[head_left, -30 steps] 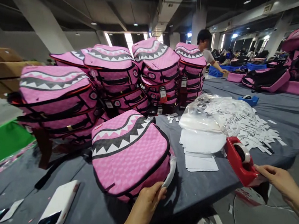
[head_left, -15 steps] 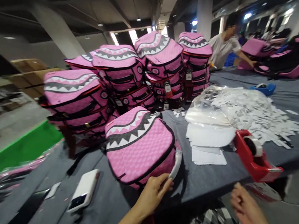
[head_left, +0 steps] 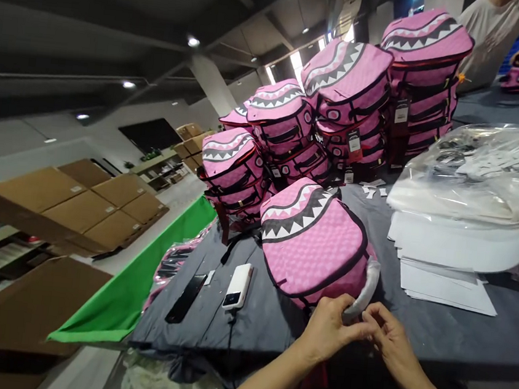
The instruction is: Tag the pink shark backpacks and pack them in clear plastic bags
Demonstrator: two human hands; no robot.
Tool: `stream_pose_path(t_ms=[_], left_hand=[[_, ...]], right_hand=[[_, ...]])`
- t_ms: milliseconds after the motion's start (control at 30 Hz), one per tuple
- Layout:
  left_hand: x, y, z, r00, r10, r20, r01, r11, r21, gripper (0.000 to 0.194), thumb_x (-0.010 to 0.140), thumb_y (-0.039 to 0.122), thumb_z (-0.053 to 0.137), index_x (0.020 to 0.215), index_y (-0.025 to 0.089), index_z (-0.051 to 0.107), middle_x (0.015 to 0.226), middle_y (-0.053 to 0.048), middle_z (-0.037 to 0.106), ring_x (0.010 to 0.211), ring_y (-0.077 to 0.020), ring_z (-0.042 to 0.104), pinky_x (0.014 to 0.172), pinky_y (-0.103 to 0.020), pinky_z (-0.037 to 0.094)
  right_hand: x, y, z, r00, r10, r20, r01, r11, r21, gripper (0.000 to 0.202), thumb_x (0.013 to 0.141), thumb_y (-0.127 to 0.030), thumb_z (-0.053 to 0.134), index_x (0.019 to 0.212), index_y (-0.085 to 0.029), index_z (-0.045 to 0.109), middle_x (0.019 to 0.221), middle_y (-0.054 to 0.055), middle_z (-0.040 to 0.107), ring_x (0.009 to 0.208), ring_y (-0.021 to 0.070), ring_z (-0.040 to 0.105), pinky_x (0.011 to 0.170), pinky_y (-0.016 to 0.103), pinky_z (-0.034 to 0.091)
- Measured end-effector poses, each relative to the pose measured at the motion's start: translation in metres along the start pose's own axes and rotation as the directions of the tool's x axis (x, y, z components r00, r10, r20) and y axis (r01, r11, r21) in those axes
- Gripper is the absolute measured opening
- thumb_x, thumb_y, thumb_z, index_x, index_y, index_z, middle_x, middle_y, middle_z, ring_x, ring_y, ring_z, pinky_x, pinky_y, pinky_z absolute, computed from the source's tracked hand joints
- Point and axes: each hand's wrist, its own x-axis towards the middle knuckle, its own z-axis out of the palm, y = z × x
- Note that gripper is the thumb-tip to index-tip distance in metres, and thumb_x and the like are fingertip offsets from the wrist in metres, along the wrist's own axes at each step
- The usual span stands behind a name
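Grey cloth covers the table [head_left: 439, 337] across the lower middle and right of the frame; cardboard boxes [head_left: 78, 216] stand at left. One pink backpack [head_left: 314, 243] lies at centre, toothed band upward, its handle [head_left: 359, 303] projecting at lower right of the bag. Finding: whitish wrapping [head_left: 371, 277] covers nearly all the visible handle, so I judge this piece well advanced. My left hand [head_left: 328, 327] pinches the handle's lower end. My right hand [head_left: 390, 339] is curled just beside it, fingertips close to the left thumb; whether they grip anything, I cannot tell. Outstanding, in my judgement: the wrapping's lower end, where no fastening is discernible. Stacked backpacks [head_left: 286, 117] occupy the upper middle, some tagged; their handles are not discernible, hence status unconfirmed.
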Motion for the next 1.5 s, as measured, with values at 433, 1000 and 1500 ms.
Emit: stream_pose_path(t_ms=[433, 1000, 1500], left_hand=[[0.002, -0.011, 0.002, 0.999, 0.013, 0.048, -0.008, 0.995, -0.097, 0.032, 0.095, 0.038, 0.052, 0.118, 0.019, 0.064, 0.072, 0.000, 0.068, 0.056, -0.0136, 0.066, 0.059, -0.022, 0.053], [-0.001, -0.007, -0.003, 0.996, 0.081, -0.036, -0.084, 0.993, -0.084, 0.039, 0.096, 0.039, 0.062, 0.130, 0.018, 0.063, 0.096, -0.006, 0.077, 0.082, -0.0183, 0.073, 0.078, -0.025, 0.056], [-0.057, -0.049, -0.003, 0.628, 0.764, 0.147, -0.363, 0.121, 0.924, 0.047, 0.096, 0.030, 0.054, 0.143, 0.030, 0.060, 0.169, 0.006, 0.026, 0.160, -0.0276, 0.008, 0.130, -0.052, -0.001]], right_hand=[[0.022, 0.004, 0.005, 0.991, 0.126, -0.038, -0.125, 0.991, 0.048, 0.059, 0.062, -0.071, 0.075, 0.086, -0.021, 0.055, 0.056, -0.006, 0.054, 0.039, 0.0087, 0.042, 0.037, 0.020, 0.027], [0.003, -0.005, 0.005, 0.892, 0.121, 0.435, -0.440, 0.447, 0.779, 0.027, 0.075, -0.031, 0.088, 0.076, -0.016, 0.065, 0.049, -0.014, 0.028, 0.036, -0.0027, -0.001, 0.028, 0.005, 0.008], [0.020, -0.022, -0.056, 0.922, 0.312, -0.229, -0.252, 0.933, 0.258, 0.074, 0.056, -0.051, 0.089, 0.118, -0.019, 0.064, 0.072, 0.001, 0.068, 0.051, 0.0113, 0.055, 0.043, 0.018, 0.047]])
